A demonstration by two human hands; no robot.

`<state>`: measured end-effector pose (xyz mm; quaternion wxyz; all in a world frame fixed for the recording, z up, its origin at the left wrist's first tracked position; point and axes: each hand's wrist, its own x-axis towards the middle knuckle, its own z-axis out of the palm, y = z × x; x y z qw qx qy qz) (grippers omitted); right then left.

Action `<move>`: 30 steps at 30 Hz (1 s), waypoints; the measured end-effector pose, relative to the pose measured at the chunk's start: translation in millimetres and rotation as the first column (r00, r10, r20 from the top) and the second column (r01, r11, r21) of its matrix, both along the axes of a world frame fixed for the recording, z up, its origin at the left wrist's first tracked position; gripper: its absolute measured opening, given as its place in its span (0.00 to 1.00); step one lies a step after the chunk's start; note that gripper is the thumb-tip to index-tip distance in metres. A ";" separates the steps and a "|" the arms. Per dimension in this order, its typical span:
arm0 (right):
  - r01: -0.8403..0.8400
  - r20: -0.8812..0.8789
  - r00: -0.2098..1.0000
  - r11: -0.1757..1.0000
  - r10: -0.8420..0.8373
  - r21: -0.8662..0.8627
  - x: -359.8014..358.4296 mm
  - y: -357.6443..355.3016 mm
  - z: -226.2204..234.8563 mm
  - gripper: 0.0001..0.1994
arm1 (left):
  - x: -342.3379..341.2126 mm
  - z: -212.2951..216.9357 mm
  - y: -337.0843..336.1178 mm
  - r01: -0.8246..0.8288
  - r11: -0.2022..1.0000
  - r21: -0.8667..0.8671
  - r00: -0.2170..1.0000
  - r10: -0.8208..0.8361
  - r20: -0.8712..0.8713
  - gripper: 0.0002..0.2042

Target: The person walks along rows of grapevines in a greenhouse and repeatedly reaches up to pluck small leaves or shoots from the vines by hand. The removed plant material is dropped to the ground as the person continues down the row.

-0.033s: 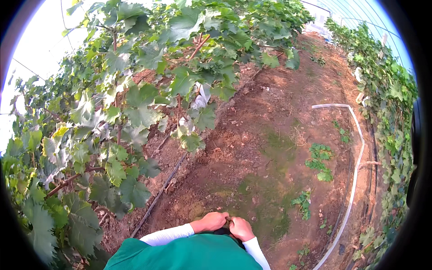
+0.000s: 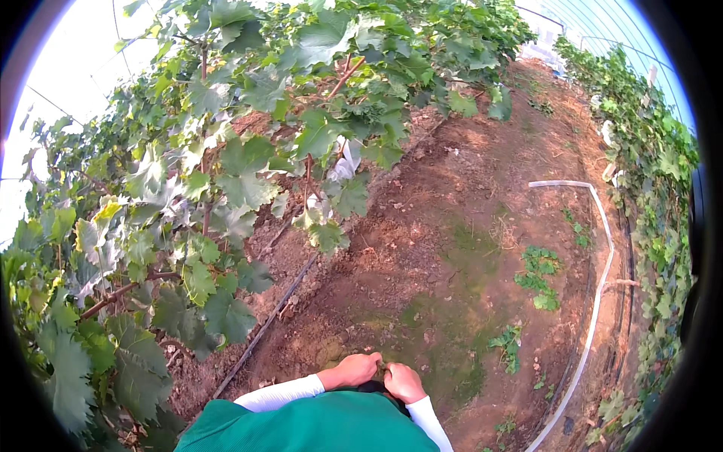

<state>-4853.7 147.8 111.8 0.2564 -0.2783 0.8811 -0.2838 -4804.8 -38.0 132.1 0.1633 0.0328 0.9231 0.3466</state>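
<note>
we bring our left hand and right hand together, fingers curled, fingertips pinching something small and greenish we cannot make out, above bare brown soil.

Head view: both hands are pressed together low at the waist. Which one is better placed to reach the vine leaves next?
Left, probably. The left hand sits on the side of the vine row, whose leaves hang to the person's left. The right hand is toward the bare soil path and would have to cross over.
</note>
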 end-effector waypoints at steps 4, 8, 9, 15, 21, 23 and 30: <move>-0.172 -0.069 0.982 0.984 0.175 0.046 -8.9 -15.8 -10.1 0.12 | 22.6 -1.3 -15.2 -0.305 0.951 0.049 0.951 0.307 -0.045 0.11; -0.287 -0.101 0.953 0.958 0.287 0.016 -13.4 -33.5 -10.6 0.12 | 42.6 -1.3 -30.9 -0.487 0.862 0.144 0.852 0.505 -0.140 0.10; -0.322 -0.101 0.941 0.946 0.323 0.024 -13.6 -38.5 -12.0 0.12 | 49.0 -4.9 -35.1 -0.521 0.839 0.158 0.826 0.542 -0.154 0.10; -0.464 -0.047 0.884 0.885 0.465 0.043 -12.5 -62.3 -9.4 0.14 | 75.0 1.6 -50.6 -0.677 0.697 0.237 0.707 0.705 -0.051 0.10; -0.569 0.021 0.822 0.817 0.569 0.097 -7.9 -69.2 -14.5 0.16 | 102.5 2.6 -55.5 -0.770 0.604 0.204 0.620 0.784 0.022 0.11; -0.580 0.046 0.814 0.808 0.578 0.105 -7.7 -69.3 -9.7 0.17 | 111.5 -8.8 -57.8 -0.785 0.596 0.170 0.599 0.800 -0.035 0.11; -0.577 0.087 0.816 0.802 0.571 0.152 -12.0 -57.1 -11.9 0.14 | 109.9 -3.8 -64.1 -0.839 0.513 0.179 0.510 0.858 -0.065 0.09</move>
